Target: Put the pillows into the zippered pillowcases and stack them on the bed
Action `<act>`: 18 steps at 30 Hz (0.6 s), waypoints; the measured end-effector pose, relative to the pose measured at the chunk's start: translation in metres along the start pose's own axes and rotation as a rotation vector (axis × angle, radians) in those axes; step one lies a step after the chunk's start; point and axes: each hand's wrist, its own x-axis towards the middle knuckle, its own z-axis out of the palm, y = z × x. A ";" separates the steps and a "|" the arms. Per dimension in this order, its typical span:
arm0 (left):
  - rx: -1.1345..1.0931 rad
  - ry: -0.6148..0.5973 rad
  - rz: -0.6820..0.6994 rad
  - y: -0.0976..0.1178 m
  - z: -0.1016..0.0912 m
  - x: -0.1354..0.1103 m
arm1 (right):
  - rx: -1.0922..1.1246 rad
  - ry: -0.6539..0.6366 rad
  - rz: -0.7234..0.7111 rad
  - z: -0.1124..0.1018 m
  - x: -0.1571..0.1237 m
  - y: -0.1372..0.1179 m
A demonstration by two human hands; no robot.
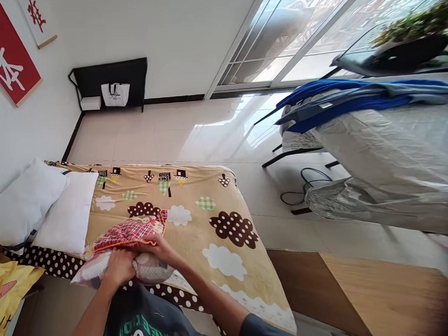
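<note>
A pillow (150,270) lies at the near edge of the bed, partly inside a red checked pillowcase (128,232). My left hand (120,266) is closed on the pillow's end, pressing it from the near side. My right hand (157,245) grips the edge of the red checked pillowcase where it meets the pillow. Both hands touch the pillow. The bed is covered by a tan blanket (196,214) printed with clouds and trees.
Two white pillows (43,210) lie at the left end of the bed. Yellow fabric (6,289) sits at the far left. A covered table with blue cloth (374,131) stands right, with a cable (306,184) on the tiled floor. A black shelf (111,81) is against the far wall.
</note>
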 end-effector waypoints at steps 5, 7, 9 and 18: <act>0.006 0.297 0.079 -0.004 0.010 -0.003 | 0.068 0.108 0.006 -0.014 0.006 -0.005; -0.003 0.339 0.118 -0.010 0.025 0.000 | 0.086 0.147 0.015 -0.020 0.007 -0.005; -0.008 0.396 0.141 -0.018 0.042 0.006 | 0.098 0.194 0.017 -0.027 0.008 -0.005; 0.036 0.579 0.152 -0.057 0.073 0.024 | 0.090 0.258 0.099 -0.038 -0.007 -0.012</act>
